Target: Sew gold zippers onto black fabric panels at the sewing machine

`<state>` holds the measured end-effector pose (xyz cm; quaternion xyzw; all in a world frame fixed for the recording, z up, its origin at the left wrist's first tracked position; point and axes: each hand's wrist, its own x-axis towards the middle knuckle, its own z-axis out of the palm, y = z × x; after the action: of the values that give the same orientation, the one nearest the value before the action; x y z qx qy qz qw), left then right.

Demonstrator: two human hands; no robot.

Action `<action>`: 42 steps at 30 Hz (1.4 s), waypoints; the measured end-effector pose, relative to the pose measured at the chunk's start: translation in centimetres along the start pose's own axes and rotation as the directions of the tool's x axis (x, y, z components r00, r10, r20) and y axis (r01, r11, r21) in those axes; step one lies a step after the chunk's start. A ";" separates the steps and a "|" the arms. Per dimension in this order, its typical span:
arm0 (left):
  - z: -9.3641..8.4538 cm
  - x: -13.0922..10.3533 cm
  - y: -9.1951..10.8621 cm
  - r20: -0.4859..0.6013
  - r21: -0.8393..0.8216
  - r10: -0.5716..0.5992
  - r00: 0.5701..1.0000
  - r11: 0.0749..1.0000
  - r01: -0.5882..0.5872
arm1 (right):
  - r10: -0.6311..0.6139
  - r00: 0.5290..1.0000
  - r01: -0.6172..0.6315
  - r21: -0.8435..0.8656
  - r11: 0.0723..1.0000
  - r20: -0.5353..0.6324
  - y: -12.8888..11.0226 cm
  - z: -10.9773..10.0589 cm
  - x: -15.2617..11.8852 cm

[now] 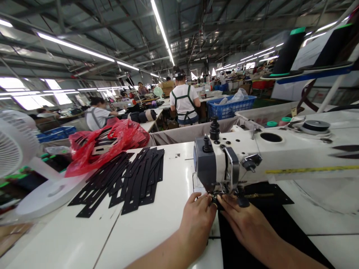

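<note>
Under the head of a white sewing machine [215, 160] lies a large piece of black fabric [269, 228], which spreads toward me and to the right. My left hand [198, 216] is just left of the presser foot, its fingers curled and pinching the fabric's edge. From the right, my right hand [244, 220] presses and grips the same fabric, its fingertips close to the left hand's. The machine head and my fingers hide the needle point and the exact edge being held. A pile of black strips [143, 179] with small holes lies on the table to the left.
A red plastic bag [109, 140] of pieces sits behind the strips, with a white fan [39, 164] at far left. Thread cones [288, 52] stand upper right. Yellow measuring tape [311, 170] runs along the machine arm. Beyond are a blue crate [231, 106] and co-workers.
</note>
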<state>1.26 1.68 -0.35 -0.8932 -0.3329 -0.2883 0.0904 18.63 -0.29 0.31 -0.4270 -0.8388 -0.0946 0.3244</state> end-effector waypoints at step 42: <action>1.1 -0.2 -0.9 0.026 -0.064 -0.039 0.999 0.997 0.040 | 0.020 0.991 -0.029 0.066 0.997 0.129 1.0 0.3 0.1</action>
<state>1.10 2.71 -1.41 -0.8924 -0.3420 -0.2897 0.0515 19.25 0.55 0.01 -0.4311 -0.8554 -0.0345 0.2851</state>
